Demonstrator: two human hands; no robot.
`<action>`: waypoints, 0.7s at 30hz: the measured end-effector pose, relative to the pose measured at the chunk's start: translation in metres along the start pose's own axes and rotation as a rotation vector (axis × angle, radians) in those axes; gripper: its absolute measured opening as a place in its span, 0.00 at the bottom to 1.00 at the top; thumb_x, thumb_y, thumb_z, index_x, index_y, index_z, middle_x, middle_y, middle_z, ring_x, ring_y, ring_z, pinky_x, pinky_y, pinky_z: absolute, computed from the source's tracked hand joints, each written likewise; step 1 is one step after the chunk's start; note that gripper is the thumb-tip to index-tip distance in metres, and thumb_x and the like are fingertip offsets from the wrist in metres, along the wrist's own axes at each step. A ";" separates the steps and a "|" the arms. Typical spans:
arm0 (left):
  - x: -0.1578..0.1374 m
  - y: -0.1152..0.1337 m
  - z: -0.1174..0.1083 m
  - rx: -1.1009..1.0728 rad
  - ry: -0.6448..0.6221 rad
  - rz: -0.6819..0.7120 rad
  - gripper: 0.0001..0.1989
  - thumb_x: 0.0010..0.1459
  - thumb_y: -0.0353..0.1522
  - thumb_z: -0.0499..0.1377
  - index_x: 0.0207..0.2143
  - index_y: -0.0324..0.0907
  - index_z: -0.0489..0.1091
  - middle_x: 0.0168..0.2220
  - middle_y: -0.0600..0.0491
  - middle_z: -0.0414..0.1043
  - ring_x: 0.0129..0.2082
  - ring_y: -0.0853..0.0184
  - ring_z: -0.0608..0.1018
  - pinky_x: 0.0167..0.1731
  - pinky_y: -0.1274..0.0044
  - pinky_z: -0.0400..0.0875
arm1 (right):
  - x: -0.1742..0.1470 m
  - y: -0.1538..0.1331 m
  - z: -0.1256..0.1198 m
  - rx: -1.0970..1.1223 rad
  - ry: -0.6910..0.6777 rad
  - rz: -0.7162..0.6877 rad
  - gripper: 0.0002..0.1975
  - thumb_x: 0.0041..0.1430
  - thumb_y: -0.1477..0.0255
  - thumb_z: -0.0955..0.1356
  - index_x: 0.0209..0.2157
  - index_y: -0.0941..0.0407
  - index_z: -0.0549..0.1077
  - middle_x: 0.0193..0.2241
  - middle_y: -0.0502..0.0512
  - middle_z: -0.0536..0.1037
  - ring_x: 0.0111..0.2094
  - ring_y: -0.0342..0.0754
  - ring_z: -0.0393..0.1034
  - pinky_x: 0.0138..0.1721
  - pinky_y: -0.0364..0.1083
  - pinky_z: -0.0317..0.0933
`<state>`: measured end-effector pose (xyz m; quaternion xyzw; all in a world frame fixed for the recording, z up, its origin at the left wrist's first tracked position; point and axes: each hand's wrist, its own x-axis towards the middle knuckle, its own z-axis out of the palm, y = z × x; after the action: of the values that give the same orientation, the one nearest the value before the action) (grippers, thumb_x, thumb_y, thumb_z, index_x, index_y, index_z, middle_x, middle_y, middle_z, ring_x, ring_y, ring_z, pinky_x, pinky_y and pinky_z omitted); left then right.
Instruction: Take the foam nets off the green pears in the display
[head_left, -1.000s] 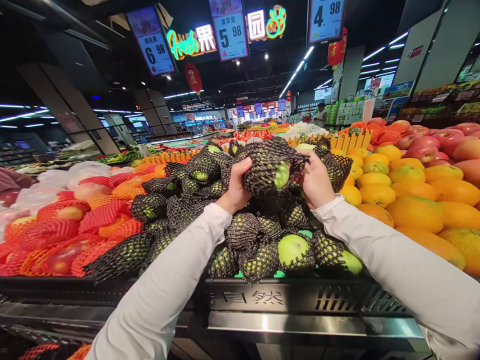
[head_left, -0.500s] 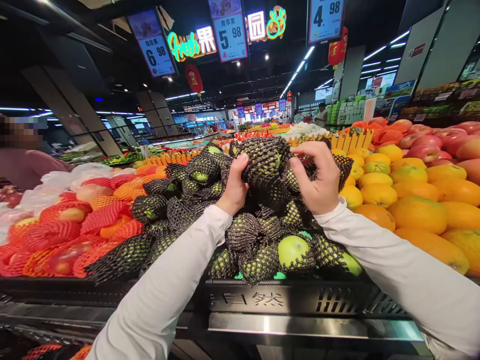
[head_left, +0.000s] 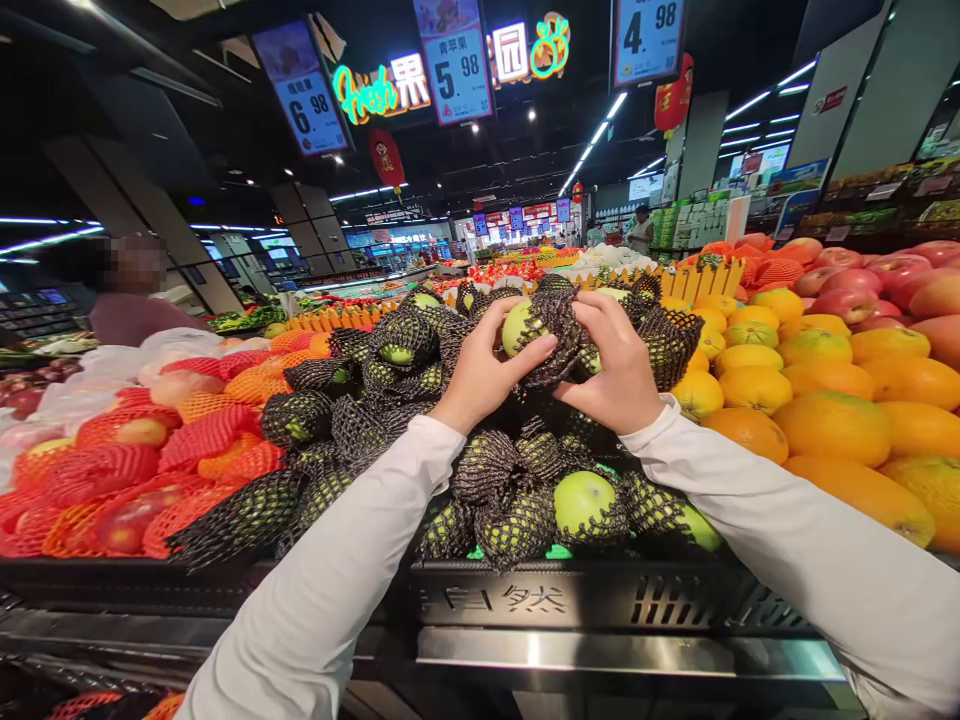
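Observation:
Between my two hands is a green apple [head_left: 517,329], partly wrapped in a black foam net sleeve [head_left: 556,335]. My left hand [head_left: 484,365] curls round its bare left side, thumb across the front. My right hand [head_left: 616,365] closes on the netted right side, fingertips on the sleeve. Both hands are just above a heap of other green apples in black nets. One of these, an apple [head_left: 583,503] at the front, shows much bare green skin. The undersides of the held apple and some fingertips are hidden.
Red and orange netted fruit [head_left: 112,460] lies to the left, oranges [head_left: 832,425] and red apples [head_left: 855,295] to the right. A black display edge [head_left: 600,600] runs along the front. Price signs [head_left: 452,65] hang overhead. A person [head_left: 131,300] is at the far left.
The held apple has turned, and its bare green side now shows at the left. My left hand has come round it, and my right hand has shifted left onto the net. The background person moved right.

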<state>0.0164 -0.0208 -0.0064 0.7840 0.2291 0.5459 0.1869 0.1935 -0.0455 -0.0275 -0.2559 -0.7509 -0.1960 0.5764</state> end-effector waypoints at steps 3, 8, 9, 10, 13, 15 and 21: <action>-0.001 0.003 -0.003 0.159 -0.007 -0.007 0.24 0.58 0.49 0.61 0.49 0.44 0.65 0.47 0.48 0.73 0.46 0.61 0.75 0.48 0.68 0.68 | -0.001 -0.001 0.000 0.028 -0.005 0.113 0.30 0.47 0.71 0.72 0.53 0.51 0.65 0.53 0.61 0.68 0.54 0.60 0.66 0.52 0.61 0.68; 0.000 0.012 -0.006 0.321 0.105 0.243 0.15 0.59 0.44 0.62 0.37 0.43 0.64 0.43 0.48 0.71 0.45 0.61 0.73 0.47 0.68 0.67 | -0.001 0.002 0.002 0.051 0.026 0.199 0.34 0.40 0.73 0.73 0.53 0.52 0.64 0.51 0.60 0.69 0.53 0.59 0.68 0.50 0.61 0.70; 0.000 0.013 -0.006 0.328 0.094 0.295 0.14 0.60 0.43 0.61 0.35 0.43 0.64 0.43 0.47 0.71 0.46 0.61 0.72 0.48 0.68 0.66 | -0.001 0.003 0.002 0.048 0.031 0.198 0.34 0.40 0.72 0.73 0.52 0.52 0.64 0.51 0.60 0.69 0.52 0.59 0.68 0.50 0.61 0.70; 0.000 0.014 -0.006 0.332 0.076 0.332 0.13 0.62 0.42 0.60 0.33 0.44 0.64 0.44 0.47 0.70 0.47 0.61 0.72 0.49 0.68 0.66 | -0.001 0.004 0.003 0.041 0.035 0.195 0.35 0.40 0.72 0.74 0.52 0.52 0.64 0.51 0.60 0.69 0.52 0.60 0.68 0.50 0.61 0.70; 0.001 0.014 -0.005 0.309 0.099 0.358 0.13 0.64 0.42 0.56 0.31 0.44 0.62 0.42 0.48 0.70 0.44 0.62 0.72 0.47 0.69 0.65 | -0.001 0.006 0.004 0.002 0.053 0.179 0.35 0.39 0.70 0.75 0.51 0.53 0.64 0.49 0.61 0.71 0.52 0.61 0.67 0.52 0.62 0.68; 0.002 0.010 -0.006 0.256 0.192 0.336 0.14 0.65 0.43 0.55 0.32 0.45 0.60 0.38 0.50 0.70 0.40 0.64 0.71 0.42 0.71 0.65 | 0.000 0.005 0.004 -0.019 0.054 0.176 0.34 0.39 0.70 0.75 0.50 0.54 0.65 0.48 0.61 0.71 0.52 0.61 0.67 0.54 0.62 0.66; 0.004 0.000 -0.007 0.187 0.266 0.194 0.15 0.63 0.46 0.57 0.34 0.45 0.62 0.36 0.52 0.68 0.38 0.65 0.71 0.39 0.74 0.65 | 0.000 0.002 0.004 0.003 0.042 0.180 0.32 0.40 0.71 0.75 0.48 0.54 0.64 0.49 0.61 0.70 0.54 0.61 0.66 0.56 0.62 0.65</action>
<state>0.0107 -0.0181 -0.0012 0.7372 0.2250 0.6366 0.0276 0.1919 -0.0417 -0.0280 -0.3173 -0.7129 -0.1474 0.6077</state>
